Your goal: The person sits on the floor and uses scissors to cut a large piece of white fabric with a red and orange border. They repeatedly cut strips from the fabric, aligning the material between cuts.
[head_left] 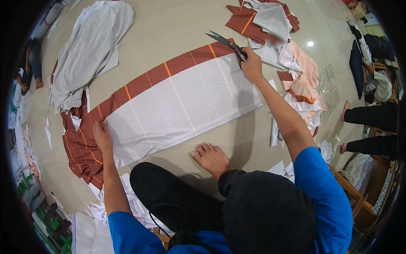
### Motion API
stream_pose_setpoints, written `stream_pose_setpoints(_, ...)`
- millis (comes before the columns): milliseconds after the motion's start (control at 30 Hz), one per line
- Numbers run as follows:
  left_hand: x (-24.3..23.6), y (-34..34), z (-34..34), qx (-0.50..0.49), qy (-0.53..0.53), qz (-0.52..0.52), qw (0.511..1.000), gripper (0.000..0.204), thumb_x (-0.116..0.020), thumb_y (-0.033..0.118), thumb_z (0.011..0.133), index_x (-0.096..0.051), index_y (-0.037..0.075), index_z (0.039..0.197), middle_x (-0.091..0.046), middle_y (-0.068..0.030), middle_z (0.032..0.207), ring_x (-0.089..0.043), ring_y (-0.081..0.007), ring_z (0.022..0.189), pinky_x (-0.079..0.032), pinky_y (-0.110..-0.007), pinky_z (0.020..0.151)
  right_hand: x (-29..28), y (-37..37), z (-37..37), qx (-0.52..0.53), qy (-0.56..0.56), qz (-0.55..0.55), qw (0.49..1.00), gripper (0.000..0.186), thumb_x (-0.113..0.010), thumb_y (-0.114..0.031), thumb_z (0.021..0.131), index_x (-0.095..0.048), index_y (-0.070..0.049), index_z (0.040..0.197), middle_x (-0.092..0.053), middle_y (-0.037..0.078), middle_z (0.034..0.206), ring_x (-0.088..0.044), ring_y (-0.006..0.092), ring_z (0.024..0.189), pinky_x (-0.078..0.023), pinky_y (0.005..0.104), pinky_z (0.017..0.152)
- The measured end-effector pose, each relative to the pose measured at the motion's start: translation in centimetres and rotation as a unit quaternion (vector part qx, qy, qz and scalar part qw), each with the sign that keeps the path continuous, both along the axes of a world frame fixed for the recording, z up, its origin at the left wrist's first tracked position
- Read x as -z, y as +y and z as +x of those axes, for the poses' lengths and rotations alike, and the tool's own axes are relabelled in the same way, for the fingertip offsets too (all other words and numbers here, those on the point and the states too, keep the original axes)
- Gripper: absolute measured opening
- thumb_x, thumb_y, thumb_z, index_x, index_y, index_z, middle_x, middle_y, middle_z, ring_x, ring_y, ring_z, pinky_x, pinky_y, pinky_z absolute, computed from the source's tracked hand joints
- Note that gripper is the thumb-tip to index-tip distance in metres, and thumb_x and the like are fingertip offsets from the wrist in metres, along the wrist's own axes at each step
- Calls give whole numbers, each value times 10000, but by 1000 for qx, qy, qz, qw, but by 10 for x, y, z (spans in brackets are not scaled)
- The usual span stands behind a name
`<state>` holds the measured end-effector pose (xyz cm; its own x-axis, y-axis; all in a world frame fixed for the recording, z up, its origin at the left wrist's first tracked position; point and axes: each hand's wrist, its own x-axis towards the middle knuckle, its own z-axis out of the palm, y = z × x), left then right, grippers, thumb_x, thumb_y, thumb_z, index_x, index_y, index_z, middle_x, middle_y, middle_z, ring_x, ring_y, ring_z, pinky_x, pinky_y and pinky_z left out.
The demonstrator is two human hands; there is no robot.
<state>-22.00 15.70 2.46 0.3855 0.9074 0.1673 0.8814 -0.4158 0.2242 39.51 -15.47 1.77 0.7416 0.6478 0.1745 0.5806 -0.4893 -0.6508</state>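
Note:
A long strip of fabric (177, 97), white below with a brown, orange-striped band along its far edge, lies across the floor. My left hand (101, 131) pinches it near the left end, where brown cloth (80, 148) is bunched. My right hand (251, 63) grips black-handled scissors (220, 39) over the strip's right end, blades pointing left and slightly apart. My bare foot (207, 156) rests just below the strip.
A grey-white fabric pile (89, 46) lies upper left; brown and pale pink pieces (304, 72) lie to the right. Other people's legs (368, 116) appear at right and a seated person (31, 61) at left. White scraps (127, 194) lie beside my black-clad knee.

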Motion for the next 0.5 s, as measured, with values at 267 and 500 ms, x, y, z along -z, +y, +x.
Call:
stream_pose_setpoints(267, -37, -113, 116, 260, -43, -140, 954, 810, -731, 385, 1068, -399, 29, 1714, -369, -264, 1781, -286, -475, 1679, -207, -583, 1385, 4, -7, -10, 3, -10, 4, 1000, 364, -835, -53, 900, -708, -17, 1239, -782, 256, 1135, -742, 457, 1059, -565, 516, 921)
stream_pose_setpoints(500, -31, -122, 119, 289, 101, -176, 936, 1025, -703, 599, 1031, -252, 96, 1801, -132, -196, 1893, -54, -476, 1742, -91, -718, 1361, 12, -5, -2, 31, -20, -2, 999, 404, -876, -49, 864, -688, -9, 1219, -792, 201, 1084, -773, 359, 1002, -590, 439, 911)
